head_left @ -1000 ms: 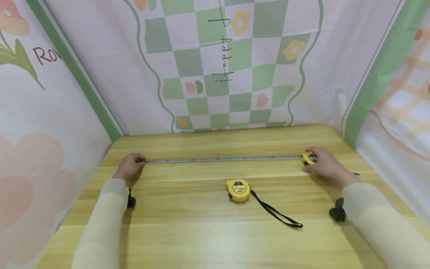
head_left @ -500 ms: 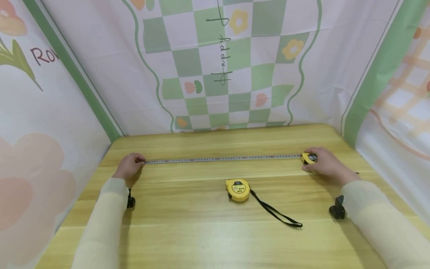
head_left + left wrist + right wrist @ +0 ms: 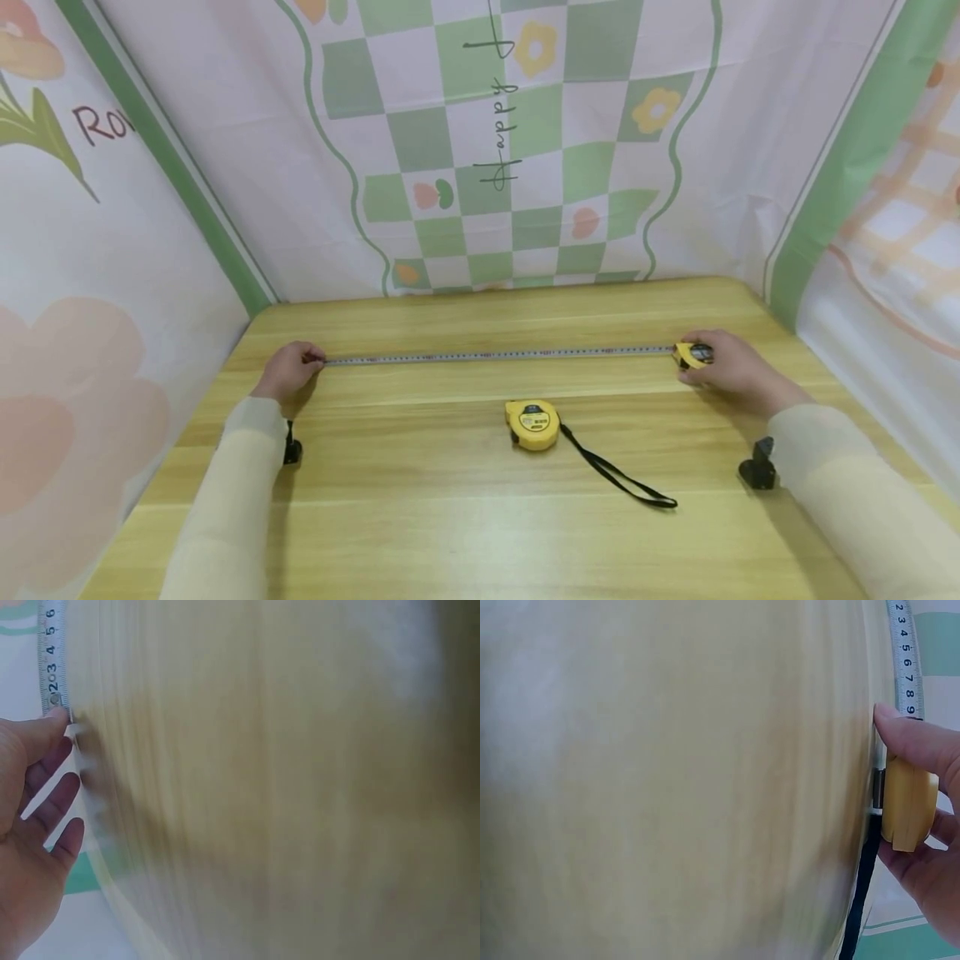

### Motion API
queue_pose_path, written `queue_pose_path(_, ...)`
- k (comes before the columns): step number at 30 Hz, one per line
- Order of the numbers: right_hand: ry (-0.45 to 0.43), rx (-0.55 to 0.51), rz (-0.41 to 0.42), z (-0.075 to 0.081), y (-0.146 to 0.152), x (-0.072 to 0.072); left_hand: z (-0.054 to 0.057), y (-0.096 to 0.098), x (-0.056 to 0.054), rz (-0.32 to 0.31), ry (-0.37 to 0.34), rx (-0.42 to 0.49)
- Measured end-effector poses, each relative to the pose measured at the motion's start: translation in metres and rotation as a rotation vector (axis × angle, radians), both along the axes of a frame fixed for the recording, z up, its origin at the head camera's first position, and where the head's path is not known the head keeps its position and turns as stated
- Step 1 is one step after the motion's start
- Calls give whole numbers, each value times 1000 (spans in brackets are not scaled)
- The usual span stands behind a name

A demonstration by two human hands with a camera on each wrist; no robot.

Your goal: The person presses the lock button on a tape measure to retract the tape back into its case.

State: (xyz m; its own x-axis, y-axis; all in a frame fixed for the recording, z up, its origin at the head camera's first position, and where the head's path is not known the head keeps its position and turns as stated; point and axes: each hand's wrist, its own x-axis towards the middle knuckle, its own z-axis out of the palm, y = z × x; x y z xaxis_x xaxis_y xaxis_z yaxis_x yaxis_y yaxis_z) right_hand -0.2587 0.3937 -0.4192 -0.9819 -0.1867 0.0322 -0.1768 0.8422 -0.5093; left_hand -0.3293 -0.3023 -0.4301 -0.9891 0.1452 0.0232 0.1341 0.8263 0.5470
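Observation:
A silver measuring tape blade stretches almost straight across the far part of the table. Its free end is pinched between thumb and forefinger of my left hand; the left wrist view shows the other fingers of that hand loosely spread below the blade's end. At the blade's other end, my right hand grips the yellow tape measure case. In the right wrist view, the thumb lies by the blade's exit from the case, and a black strap hangs from the case.
A second yellow tape measure lies retracted mid-table, its black wrist strap trailing to the right. The wooden table is bordered at the back by a printed fabric curtain and by fabric on both sides.
My right hand and the tape measure case shift very slightly to the right, while my left hand keeps its pinch on the blade's end. The second tape measure stays where it lies.

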Motion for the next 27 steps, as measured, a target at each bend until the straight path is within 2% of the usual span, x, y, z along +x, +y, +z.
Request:
queue_pose_path(14, 5, -21, -26, 0, 4, 2, 0, -3, 2, -20, 1, 35)
queue_pose_path(19, 11, -8, -32, 1, 7, 1, 0, -6, 1, -43, 6, 83)
queue_pose_path(27, 25, 16, -34, 4, 10, -1, 2, -7, 1, -31, -25, 211)
